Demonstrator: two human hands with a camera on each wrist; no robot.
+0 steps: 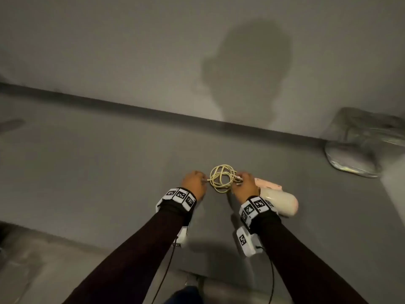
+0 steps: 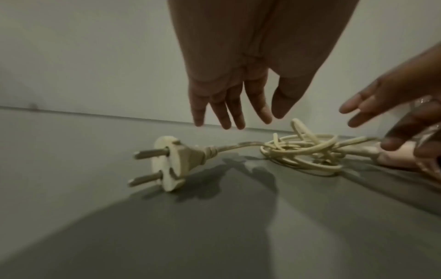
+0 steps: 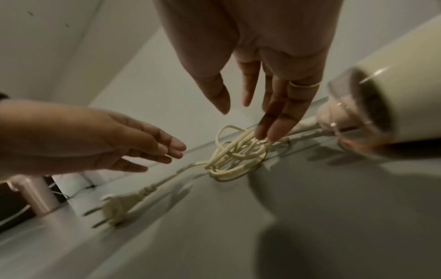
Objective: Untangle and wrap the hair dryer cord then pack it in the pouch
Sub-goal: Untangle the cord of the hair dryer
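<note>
Both hands are down low over the grey counter (image 1: pixel 109 172), one on each side of the tangled cream cord (image 1: pixel 222 178). The left hand (image 1: pixel 194 183) hovers with its fingers (image 2: pixel 219 111) straight and spread, holding nothing; the plug (image 2: pixel 171 162) lies flat on the counter just below those fingertips, not touched. From the plug the cord runs right into the knot of loops. The right hand (image 1: pixel 246 186) reaches in from the right, fingers (image 3: pixel 274 120) extended and relaxed, their tips right at the top of the tangle, seemingly touching the loops. The hair dryer (image 1: pixel 280 199) lies on its side just right of that hand, cord leading from its handle into the knot. At the far right lies a clear plastic pouch (image 1: pixel 359 143).
</note>
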